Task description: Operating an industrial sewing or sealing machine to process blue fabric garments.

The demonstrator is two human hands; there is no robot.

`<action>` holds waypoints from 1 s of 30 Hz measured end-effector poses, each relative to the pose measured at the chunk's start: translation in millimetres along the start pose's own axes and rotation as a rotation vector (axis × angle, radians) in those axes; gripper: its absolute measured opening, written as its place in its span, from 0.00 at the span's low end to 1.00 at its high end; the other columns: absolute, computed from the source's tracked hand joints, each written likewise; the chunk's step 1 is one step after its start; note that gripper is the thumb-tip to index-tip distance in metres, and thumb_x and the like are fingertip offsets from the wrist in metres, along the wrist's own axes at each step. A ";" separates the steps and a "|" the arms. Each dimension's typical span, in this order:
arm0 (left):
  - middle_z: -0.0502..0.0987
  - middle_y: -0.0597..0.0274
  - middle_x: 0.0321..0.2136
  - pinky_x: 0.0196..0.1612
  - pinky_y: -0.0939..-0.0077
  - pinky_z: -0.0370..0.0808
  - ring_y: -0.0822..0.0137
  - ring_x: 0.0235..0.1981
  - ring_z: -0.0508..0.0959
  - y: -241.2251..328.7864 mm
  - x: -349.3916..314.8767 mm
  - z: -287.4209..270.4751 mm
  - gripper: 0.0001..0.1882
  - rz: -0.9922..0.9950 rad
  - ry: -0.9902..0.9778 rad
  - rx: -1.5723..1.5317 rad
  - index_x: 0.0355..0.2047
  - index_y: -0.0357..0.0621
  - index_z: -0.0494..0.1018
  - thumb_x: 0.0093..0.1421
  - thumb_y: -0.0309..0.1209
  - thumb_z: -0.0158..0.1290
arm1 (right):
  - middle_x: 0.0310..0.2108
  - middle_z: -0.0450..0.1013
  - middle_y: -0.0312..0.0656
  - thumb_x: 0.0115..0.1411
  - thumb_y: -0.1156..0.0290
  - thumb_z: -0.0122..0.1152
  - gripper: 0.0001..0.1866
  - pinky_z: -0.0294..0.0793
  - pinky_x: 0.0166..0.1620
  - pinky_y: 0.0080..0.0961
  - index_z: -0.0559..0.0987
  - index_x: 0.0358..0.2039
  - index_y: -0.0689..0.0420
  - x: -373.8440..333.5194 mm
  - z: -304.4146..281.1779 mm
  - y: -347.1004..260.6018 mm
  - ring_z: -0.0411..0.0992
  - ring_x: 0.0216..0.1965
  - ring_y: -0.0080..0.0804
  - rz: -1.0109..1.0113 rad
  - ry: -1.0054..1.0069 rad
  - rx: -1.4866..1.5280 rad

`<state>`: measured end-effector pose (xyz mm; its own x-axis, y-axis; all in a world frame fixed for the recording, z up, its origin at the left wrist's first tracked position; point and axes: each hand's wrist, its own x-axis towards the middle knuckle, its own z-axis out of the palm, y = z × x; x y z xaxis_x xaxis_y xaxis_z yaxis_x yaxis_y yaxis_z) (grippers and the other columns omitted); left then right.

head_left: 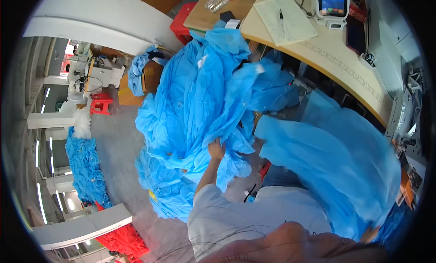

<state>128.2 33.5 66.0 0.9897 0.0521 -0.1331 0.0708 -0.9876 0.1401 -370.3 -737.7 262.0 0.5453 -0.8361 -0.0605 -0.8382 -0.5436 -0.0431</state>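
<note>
A large heap of thin light-blue fabric (pixel 181 104) rises in front of me, its upper part draped against the table. My left hand (pixel 217 149) is closed on a fold of this fabric at the heap's near side. To my right, a wide, sheer length of blue fabric (pixel 331 158) billows over my lap, blurred by motion. At its lower end, near the picture's rim, a bit of my right hand (pixel 370 234) shows against the cloth. Its fingers are hidden and smeared.
A wooden table (pixel 354 76) holds a paper sheet (pixel 284 22) with a pen, a screen device (pixel 333 4) and a phone (pixel 356 37). A cardboard box (pixel 152 79) and red stools (pixel 101 104) stand beyond the heap. More blue (pixel 86 167) and red piles (pixel 122 242) lie left.
</note>
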 end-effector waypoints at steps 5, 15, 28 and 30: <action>0.65 0.47 0.52 0.58 0.51 0.56 0.46 0.54 0.64 57.3 44.6 -47.8 0.35 0.273 0.474 0.026 0.54 0.41 0.64 0.51 0.49 0.57 | 0.54 0.66 0.54 0.55 0.79 0.49 0.22 0.60 0.58 0.37 0.68 0.53 0.66 -85.5 -78.1 122.5 0.65 0.55 0.49 0.364 -0.172 -0.318; 0.75 0.44 0.26 0.29 0.57 0.68 0.45 0.29 0.75 111.6 96.4 -100.9 0.12 0.167 0.170 -0.430 0.35 0.38 0.73 0.59 0.35 0.50 | 0.44 0.73 0.48 0.55 0.83 0.49 0.14 0.66 0.53 0.33 0.76 0.42 0.61 19.7 -119.3 -349.5 0.70 0.48 0.43 -0.501 -0.123 0.396; 0.70 0.54 0.23 0.25 0.58 0.65 0.52 0.25 0.71 242.9 -20.4 -300.4 0.16 1.172 -0.036 -0.357 0.35 0.44 0.75 0.44 0.33 0.55 | 0.36 0.74 0.44 0.42 0.78 0.58 0.15 0.67 0.54 0.35 0.76 0.35 0.59 45.8 -114.9 -598.6 0.71 0.42 0.48 -1.443 -0.586 0.827; 0.71 0.55 0.27 0.31 0.60 0.65 0.54 0.31 0.72 253.3 -6.8 -290.8 0.24 1.016 0.078 -0.052 0.45 0.46 0.73 0.43 0.31 0.56 | 0.28 0.73 0.40 0.41 0.78 0.57 0.15 0.71 0.41 0.26 0.76 0.33 0.61 50.7 -137.2 -521.3 0.71 0.30 0.38 -1.074 -0.494 0.896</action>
<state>175.5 -174.0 387.7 0.5903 -0.7956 0.1363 -0.8034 -0.5628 0.1943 93.9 -506.9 418.3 0.9876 0.1352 0.0804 0.1373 -0.4914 -0.8601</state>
